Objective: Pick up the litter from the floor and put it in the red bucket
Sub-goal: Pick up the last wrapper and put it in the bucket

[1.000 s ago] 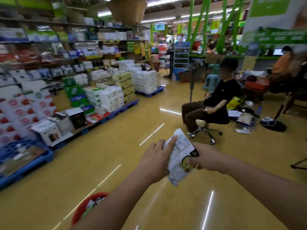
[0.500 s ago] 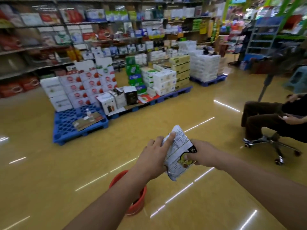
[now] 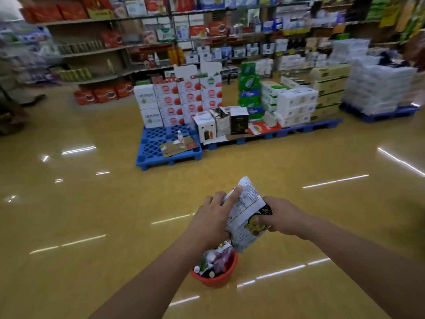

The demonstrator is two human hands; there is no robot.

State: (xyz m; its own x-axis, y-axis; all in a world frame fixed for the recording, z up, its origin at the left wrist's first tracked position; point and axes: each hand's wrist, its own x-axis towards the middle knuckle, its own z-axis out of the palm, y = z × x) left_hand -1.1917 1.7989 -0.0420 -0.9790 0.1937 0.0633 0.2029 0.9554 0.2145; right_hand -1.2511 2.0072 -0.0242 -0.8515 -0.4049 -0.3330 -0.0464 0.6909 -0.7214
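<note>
Left hand (image 3: 212, 216) and right hand (image 3: 281, 217), arms outstretched, both grip a crumpled wrapper (image 3: 246, 217) above the red bucket (image 3: 217, 278).

We note glossy yellow floor (image 3: 92, 215) with light streaks. Blue pallet (image 3: 151, 153) ahead carries flat cardboard sheet (image 3: 178, 147) and small upright bottle (image 3: 181, 138). Stacked cartons (image 3: 179, 100) behind it. We record stocked shelving (image 3: 142, 33) along back wall.

A crumpled white snack wrapper (image 3: 245, 215), printed with small text and a dark-and-green label, is held up tilted between the left hand (image 3: 212, 217) and right hand (image 3: 281, 217), directly above the red bucket (image 3: 216, 278), which stands upright on the yellow floor, full of mixed litter.
</note>
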